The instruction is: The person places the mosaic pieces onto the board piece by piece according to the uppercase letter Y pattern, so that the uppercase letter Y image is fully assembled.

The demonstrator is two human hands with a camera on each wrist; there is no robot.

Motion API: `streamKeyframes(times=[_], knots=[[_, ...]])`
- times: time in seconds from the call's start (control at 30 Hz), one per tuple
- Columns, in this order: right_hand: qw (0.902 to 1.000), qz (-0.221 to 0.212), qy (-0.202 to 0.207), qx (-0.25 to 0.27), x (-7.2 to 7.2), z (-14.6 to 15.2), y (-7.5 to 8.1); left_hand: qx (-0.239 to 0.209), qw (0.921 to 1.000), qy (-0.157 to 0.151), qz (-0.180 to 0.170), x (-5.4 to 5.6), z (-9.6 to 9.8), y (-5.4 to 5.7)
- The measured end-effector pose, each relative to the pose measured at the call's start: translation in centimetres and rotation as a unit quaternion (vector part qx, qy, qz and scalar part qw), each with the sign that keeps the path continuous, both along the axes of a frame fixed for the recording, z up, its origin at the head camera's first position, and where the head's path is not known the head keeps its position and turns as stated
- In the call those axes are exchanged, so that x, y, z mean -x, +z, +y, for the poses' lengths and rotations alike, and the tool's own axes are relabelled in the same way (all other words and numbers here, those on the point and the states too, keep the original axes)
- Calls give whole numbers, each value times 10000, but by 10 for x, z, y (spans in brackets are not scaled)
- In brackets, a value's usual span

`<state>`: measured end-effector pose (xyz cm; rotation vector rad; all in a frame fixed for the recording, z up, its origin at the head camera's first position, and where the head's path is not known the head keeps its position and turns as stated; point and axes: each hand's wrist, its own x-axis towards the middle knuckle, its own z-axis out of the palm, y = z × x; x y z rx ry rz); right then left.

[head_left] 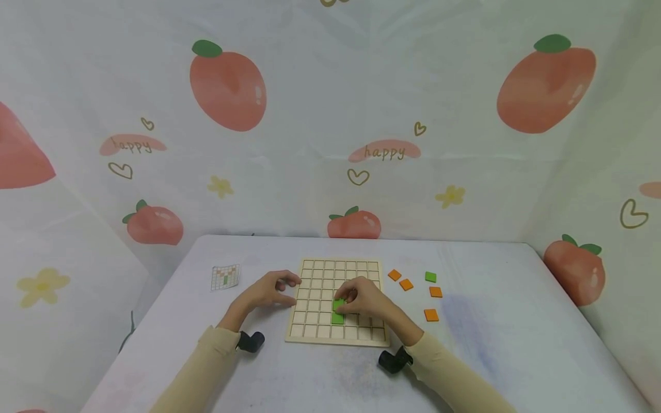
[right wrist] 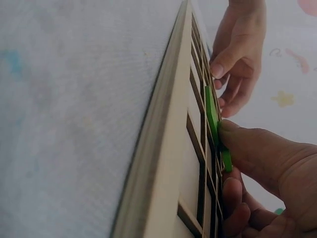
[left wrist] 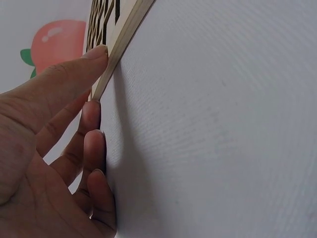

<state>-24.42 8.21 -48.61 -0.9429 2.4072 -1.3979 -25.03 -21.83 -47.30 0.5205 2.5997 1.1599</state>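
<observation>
A wooden grid board [head_left: 312, 305] lies on the white table. My right hand [head_left: 365, 297] is over it, its thumb and fingers pinching a green square tile [right wrist: 226, 159] at the grid. Directly below that one, nearer the board's front, another green tile [head_left: 337, 318] sits in the grid. The fingers partly cover the pinched tile. At the board's left edge is my left hand [head_left: 269, 288], its thumb tip [left wrist: 97, 53] touching the wooden rim and the other fingers loosely bent beside it.
Right of the board lie several loose orange tiles [head_left: 431, 315] and one green tile [head_left: 431, 277]. A small printed card with a coloured grid pattern [head_left: 225, 277] lies at the left. Behind the table hangs a fruit-patterned cloth [head_left: 289, 172].
</observation>
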Motion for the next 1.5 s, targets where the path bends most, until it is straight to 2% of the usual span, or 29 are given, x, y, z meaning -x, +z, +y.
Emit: streamKeyframes(times=[0.23,0.4,0.67,0.93,1.17,1.4,1.5], knots=[[9999,101,63,-32,1,-2,1,36,9999,100,-37,0,0,2],[10000,53,62,-31,2,-1,2,50,10000,27,43,1,-1,1],[10000,-40,71,-28,3,10,9,-32,10000,42,-46,2,-2,0],[9998,-124,105,117,8,33,15,-14,10000,25,17,3,-3,-2],[9994,-306,78,138,8,57,16,-20,10000,71,8,2,-3,-2],[9998,-25,177,48,3,85,17,-3,10000,39,49,2,-1,-4],[9998,-41,149,90,-1,99,19,-6,10000,11,87,2,-1,-4]])
